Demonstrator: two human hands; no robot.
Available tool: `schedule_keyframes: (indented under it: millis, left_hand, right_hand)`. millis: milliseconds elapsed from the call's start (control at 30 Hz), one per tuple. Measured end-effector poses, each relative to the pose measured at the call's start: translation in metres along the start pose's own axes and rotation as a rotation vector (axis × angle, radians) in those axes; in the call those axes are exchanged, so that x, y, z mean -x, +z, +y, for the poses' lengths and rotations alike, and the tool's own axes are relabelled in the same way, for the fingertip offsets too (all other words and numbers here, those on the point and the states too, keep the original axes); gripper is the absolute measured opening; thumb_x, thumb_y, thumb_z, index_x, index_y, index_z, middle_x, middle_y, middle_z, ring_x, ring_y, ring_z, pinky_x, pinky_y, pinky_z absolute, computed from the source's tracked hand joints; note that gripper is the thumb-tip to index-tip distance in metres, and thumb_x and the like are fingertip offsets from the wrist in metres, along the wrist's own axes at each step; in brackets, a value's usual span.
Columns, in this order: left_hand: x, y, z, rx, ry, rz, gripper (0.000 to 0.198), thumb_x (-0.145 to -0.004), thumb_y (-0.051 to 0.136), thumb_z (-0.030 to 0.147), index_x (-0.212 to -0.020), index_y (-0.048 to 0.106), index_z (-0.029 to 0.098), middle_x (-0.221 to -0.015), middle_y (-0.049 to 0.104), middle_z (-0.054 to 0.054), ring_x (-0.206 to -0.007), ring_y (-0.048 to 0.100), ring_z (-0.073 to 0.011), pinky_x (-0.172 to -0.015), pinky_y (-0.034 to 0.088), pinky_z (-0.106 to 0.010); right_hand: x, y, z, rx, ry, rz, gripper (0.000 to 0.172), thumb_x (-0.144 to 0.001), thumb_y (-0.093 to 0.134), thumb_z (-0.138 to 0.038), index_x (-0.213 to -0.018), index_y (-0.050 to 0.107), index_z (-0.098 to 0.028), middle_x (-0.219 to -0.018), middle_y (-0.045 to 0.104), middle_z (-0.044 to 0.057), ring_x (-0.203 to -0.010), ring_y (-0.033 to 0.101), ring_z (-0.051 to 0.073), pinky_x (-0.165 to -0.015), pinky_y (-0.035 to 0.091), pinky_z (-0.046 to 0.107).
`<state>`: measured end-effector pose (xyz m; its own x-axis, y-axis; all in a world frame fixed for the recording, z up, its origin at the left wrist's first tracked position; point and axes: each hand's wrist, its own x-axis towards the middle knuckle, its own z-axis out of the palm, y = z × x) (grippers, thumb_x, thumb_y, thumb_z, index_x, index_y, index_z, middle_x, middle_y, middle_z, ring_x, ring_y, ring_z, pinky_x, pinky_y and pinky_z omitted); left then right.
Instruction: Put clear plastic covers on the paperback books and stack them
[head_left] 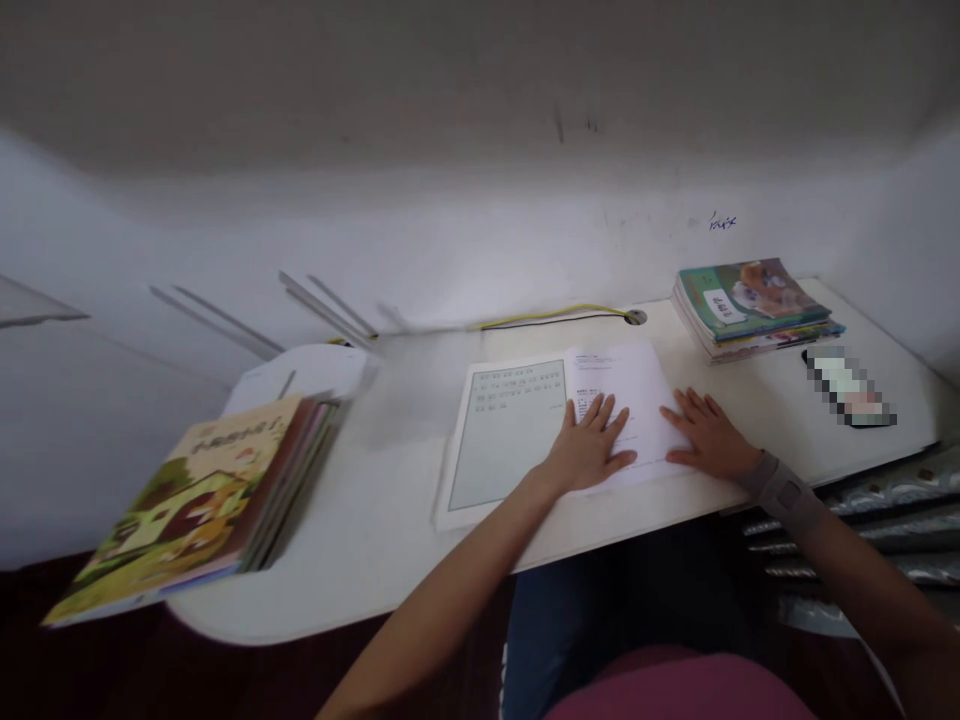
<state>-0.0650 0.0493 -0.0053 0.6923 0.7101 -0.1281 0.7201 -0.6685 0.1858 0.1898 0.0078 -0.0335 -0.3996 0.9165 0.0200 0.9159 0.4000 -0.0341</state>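
nearest us, dark trousers (pixel 555 620) and a pink top (pixel 675 690) show below the edge of the worktop (pixel 360 545). just past that edge, our left hand (pixel 589 448) lies on the printed paper (pixel 637 375), fingers spread; our right hand (pixel 709 437), with a grey band (pixel 784 490) at the wrist, rests at the paper's right edge. the grip is wide open on both sides and has hold of nothing. we judge the step in hand to be pressing the paper flat and squaring it; the next move calls for light, even palms, so the sheet doesn't crease or slide. left of the paper is a white-framed panel (pixel 510 440); whether they overlap, we can't tell. picture books (pixel 195 500) are stacked far left. to the right are a blurred-out phone (pixel 847 385) and, farther back, more stacked books (pixel 757 295). a yellow cable (pixel 562 312) runs along the wall (pixel 450 240).
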Motion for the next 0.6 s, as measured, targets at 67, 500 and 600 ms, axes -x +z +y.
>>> schedule_keyframes:
  millis: [67,500,600]
  left_hand:
    - [-0.002,0.000,0.002,0.006,-0.007,0.020,0.075,-0.087,0.029,0.066,-0.147,0.025,0.021,-0.154,0.017,-0.015,-0.142,0.011,-0.0345,-0.107,0.005,-0.066]
    - [-0.003,0.003,0.011,0.011,-0.036,0.045,0.072,-0.088,0.030,0.064,-0.146,0.026,0.021,-0.154,0.016,-0.015,-0.142,0.010,-0.0343,-0.106,0.006,-0.069]
    - [0.003,-0.001,0.003,0.077,-0.026,0.101,0.072,-0.088,0.030,0.064,-0.147,0.023,0.024,-0.156,0.013,-0.012,-0.143,0.007,-0.0330,-0.109,0.014,-0.063]
  right_hand:
    - [0.000,0.000,0.000,-0.001,0.005,0.004,0.077,-0.084,0.041,-0.068,-0.143,0.035,-0.019,-0.151,0.026,0.020,-0.139,0.021,0.037,-0.107,0.021,0.055]
    - [-0.001,0.001,0.001,-0.033,0.006,0.007,0.078,-0.082,0.044,-0.068,-0.143,0.036,-0.019,-0.151,0.026,0.019,-0.139,0.020,0.037,-0.108,0.020,0.055]
    - [0.000,0.003,0.003,-0.047,0.007,0.007,0.078,-0.082,0.045,-0.067,-0.142,0.038,-0.018,-0.150,0.027,0.021,-0.138,0.022,0.038,-0.107,0.022,0.055]
